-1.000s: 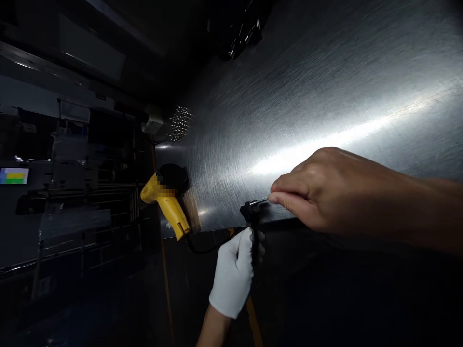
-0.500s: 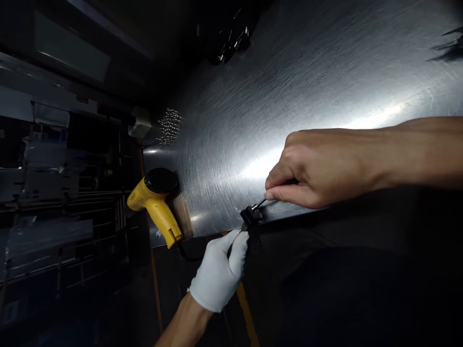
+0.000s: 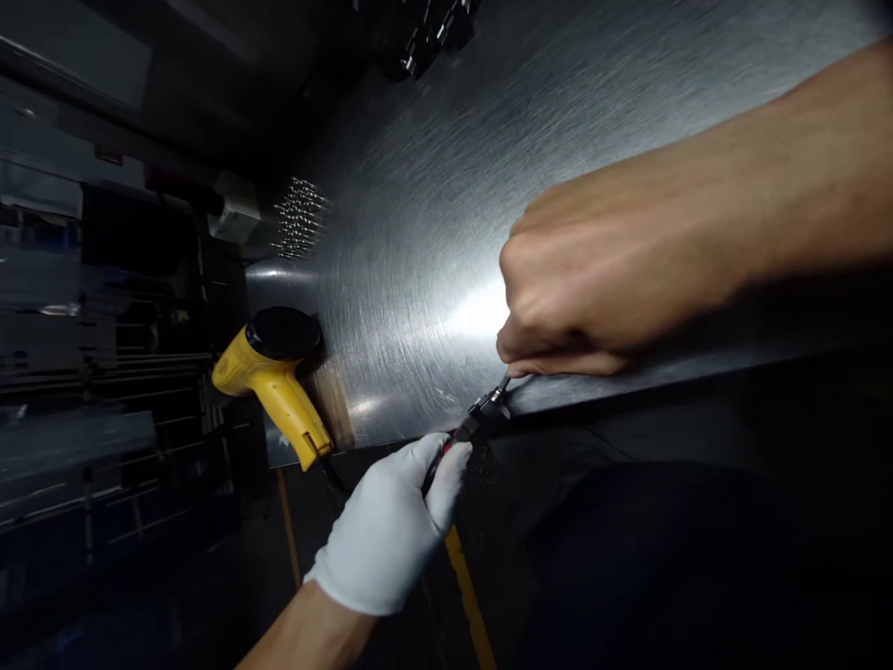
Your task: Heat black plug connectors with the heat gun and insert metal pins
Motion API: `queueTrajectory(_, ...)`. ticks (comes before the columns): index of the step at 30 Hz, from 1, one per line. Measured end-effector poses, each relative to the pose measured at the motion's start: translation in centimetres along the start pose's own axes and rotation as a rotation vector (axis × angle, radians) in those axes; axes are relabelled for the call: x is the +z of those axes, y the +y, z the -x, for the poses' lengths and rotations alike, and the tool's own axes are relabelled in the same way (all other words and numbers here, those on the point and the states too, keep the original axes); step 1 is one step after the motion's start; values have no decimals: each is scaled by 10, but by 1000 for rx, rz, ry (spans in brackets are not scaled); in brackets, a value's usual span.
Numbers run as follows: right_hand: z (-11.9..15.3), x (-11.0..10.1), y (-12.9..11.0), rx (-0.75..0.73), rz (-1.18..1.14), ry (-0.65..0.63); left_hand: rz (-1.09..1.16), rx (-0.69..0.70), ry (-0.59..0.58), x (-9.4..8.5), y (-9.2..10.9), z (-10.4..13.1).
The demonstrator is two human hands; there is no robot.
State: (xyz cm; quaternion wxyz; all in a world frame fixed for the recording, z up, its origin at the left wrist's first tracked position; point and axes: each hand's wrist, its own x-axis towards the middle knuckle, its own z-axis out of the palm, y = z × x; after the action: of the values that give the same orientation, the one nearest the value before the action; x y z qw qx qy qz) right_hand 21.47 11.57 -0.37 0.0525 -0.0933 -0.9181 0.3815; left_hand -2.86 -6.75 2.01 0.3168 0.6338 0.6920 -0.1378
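My left hand (image 3: 391, 530), in a white glove, is closed with thumb and forefinger pinching a small dark block-shaped part (image 3: 473, 423) at the table's front edge. A bit of red shows between those fingers. My bare right hand (image 3: 579, 288) is closed too, its fingertips pinching a thin metal rod (image 3: 505, 381) just above the part. The rod's lower end meets shiny metal on the part; I cannot tell whether it goes inside. Most of the rod is hidden in my right fist.
On the scratched metal table (image 3: 411, 270) a yellow heat gun (image 3: 289, 395) lies at the left, by the front corner. Several small shiny metal pieces (image 3: 301, 219) lie behind it. Dark parts with metal ends (image 3: 425, 37) sit at the back. Dark shelving (image 3: 112, 372) stands beyond the left edge.
My right hand has rolled over, its knuckles turned more toward me and its forearm raised. The dark part has turned in my left fingers, now showing red. The view has shifted slightly.
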Motion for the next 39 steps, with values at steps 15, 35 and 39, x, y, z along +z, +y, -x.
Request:
queueTrajectory(15,12,16,7,12,-28,166,279,17,42,18,-6,-5)
queueTrajectory(35,8,17,-4,246,-313,95,645,137,42,55,-31,-23)
queueTrajectory(39,6,12,-5,281,-351,46,670,152,38,60,-35,-26)
